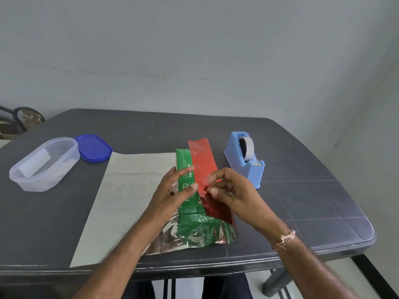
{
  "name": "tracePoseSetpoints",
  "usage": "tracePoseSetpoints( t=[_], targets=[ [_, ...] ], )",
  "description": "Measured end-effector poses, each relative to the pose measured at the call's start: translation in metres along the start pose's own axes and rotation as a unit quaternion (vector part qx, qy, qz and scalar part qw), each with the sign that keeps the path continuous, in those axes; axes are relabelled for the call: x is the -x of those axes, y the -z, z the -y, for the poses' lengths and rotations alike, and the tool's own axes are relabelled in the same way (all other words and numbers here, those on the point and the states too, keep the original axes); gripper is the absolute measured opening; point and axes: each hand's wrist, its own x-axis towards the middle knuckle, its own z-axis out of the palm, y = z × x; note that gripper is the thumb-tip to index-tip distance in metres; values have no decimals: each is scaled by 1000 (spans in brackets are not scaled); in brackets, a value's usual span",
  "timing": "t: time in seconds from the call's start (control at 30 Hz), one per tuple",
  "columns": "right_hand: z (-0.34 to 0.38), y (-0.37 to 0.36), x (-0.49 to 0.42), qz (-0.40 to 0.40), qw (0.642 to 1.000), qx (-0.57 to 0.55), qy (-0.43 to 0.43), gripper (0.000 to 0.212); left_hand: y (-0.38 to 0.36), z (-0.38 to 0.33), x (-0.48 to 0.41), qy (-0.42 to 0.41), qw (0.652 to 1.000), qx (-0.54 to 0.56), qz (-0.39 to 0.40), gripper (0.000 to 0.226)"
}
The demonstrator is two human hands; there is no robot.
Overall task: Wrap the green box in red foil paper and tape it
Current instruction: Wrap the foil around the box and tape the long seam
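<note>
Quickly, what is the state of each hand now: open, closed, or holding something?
Left hand: open, fingers spread, resting on the green box.
Right hand: fingers pinched on a clear piece of tape over the red foil paper.

Table: you worked at a dark grey tiled-pattern table [302,190].
Left: a clear tub [43,165] and its blue lid [94,147] lay there.
Middle: the foil sheet [129,190] carried the green box [187,190].
Right: a blue tape dispenser [245,159] stood near.

1 head-worn camera looks forward and down, close over the table [302,190], wall behind.
</note>
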Motion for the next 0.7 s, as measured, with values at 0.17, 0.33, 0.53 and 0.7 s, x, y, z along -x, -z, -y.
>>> tracePoseSetpoints(
  t=[0.17, 0.33, 0.53, 0.7],
  targets=[
    [4, -4, 7, 3, 1000, 0, 11, 17, -7, -2, 9, 0, 1000, 30, -5, 33],
    [7, -8, 13, 12, 1000, -21, 17, 15, -13, -6, 14, -2, 1000, 14, -8, 37],
    [3, -11, 21, 4, 997, -72, 21, 16, -11, 7, 14, -21, 1000, -14, 9, 65],
    [1, -8, 22, -2, 998, -65, 25, 17, -11, 15, 14, -49, 999, -12, 7, 73]
  ],
)
